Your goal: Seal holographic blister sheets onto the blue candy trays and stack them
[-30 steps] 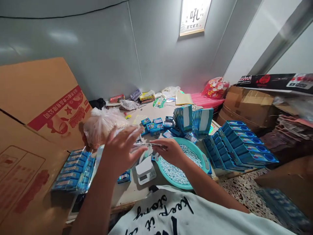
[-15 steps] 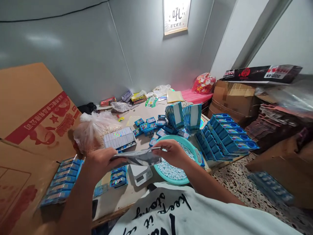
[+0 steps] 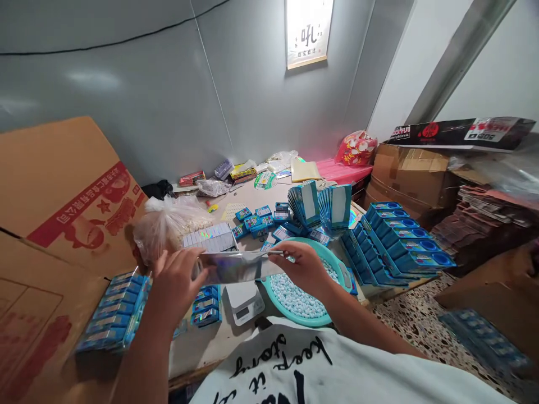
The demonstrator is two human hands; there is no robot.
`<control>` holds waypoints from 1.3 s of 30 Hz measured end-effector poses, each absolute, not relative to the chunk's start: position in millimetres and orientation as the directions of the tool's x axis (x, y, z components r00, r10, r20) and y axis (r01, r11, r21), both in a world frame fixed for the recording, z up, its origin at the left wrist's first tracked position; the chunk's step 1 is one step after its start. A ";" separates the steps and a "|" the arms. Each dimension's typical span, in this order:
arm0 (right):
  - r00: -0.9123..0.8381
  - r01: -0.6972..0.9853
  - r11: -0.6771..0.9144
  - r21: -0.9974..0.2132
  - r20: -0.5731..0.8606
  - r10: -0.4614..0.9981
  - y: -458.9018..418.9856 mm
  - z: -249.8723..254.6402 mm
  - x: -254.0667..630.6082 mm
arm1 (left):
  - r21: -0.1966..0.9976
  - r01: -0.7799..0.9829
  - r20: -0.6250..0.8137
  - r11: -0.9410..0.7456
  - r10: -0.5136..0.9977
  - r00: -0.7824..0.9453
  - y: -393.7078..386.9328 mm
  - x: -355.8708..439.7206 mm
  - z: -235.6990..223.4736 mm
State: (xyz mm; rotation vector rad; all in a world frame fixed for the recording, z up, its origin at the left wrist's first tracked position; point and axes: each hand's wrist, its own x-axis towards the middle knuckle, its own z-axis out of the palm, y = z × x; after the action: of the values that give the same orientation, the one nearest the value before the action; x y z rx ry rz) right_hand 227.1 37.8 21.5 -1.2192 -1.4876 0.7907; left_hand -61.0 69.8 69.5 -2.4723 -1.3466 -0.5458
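A flat, shiny silvery sheet or pouch [image 3: 238,266] is stretched level between my hands; I cannot make out its exact kind. My left hand [image 3: 177,280] grips its left end with the thumb below and the fingers above. At the other end, my right hand [image 3: 301,264] pinches the edge between thumb and fingertips. Beneath the right hand stands a turquoise basin [image 3: 269,294] full of small pale-blue pellets [image 3: 301,297]. A white digital scale [image 3: 243,300] sits below the sheet, left of the basin.
Small blue boxes [image 3: 255,221] lie loosely behind the basin, near fanned blue cartons [image 3: 304,205]. Blue display trays [image 3: 391,241] are stacked at the right, others [image 3: 115,308] at the left. A clear plastic bag [image 3: 158,227] and a large cardboard box [image 3: 54,185] stand left.
My left hand has rolled and its fingers have spread more over the sheet's end. The sheet now shows more of its shiny face. The right hand keeps its pinch.
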 end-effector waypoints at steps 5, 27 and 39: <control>-0.122 0.244 0.346 -0.906 0.325 0.938 35.8 20.7 211.4 | 0.073 0.720 0.474 -0.690 0.659 0.584 46.1 -12.7 72.8; -0.050 -0.092 0.229 -0.969 0.234 0.971 -2.4 -0.2 215.2 | 0.077 0.500 0.711 -0.863 0.399 0.579 35.5 8.5 26.3; 0.118 -0.260 0.137 -0.956 0.110 0.987 -2.0 -15.7 215.9 | 0.020 0.427 0.643 -0.904 0.338 0.687 20.0 4.3 16.2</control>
State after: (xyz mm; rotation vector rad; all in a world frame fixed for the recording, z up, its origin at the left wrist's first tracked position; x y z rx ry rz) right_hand 215.9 -2.0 -15.7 -0.9682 -0.9947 1.1604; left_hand 4.3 20.0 16.2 -2.7634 -0.6297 -1.0135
